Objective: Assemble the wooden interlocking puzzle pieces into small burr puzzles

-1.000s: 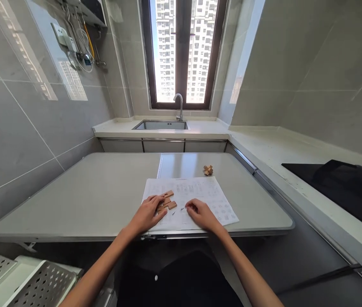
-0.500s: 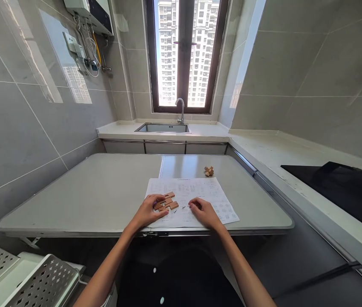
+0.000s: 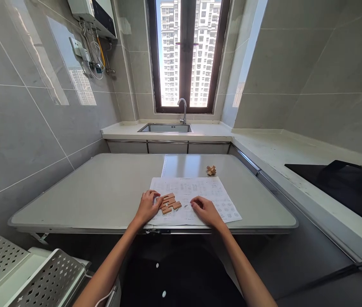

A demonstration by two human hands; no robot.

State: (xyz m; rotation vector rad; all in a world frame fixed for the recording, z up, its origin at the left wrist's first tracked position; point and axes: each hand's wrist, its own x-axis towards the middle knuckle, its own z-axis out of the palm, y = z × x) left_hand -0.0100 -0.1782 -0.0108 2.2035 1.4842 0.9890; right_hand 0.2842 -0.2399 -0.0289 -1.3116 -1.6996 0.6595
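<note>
Several notched wooden puzzle pieces (image 3: 169,202) lie side by side on a printed paper sheet (image 3: 200,192) near the front edge of a grey table (image 3: 104,187). My left hand (image 3: 147,207) rests at their left side, its curled fingertips touching the pieces. My right hand (image 3: 204,210) lies on the paper just right of them, fingers curled under, apart from the wood. A small assembled wooden burr puzzle (image 3: 211,170) stands beyond the sheet's far right corner.
A sink (image 3: 165,128) with a tap (image 3: 182,108) sits under the window at the back. A white counter (image 3: 283,149) runs along the right, with a black hob and a dark bag (image 3: 343,183) on it. A perforated white rack (image 3: 24,273) stands at lower left.
The view has tilted and shifted slightly. My left hand has nudged the wooden pieces closer together on the paper. My right hand has barely moved.
</note>
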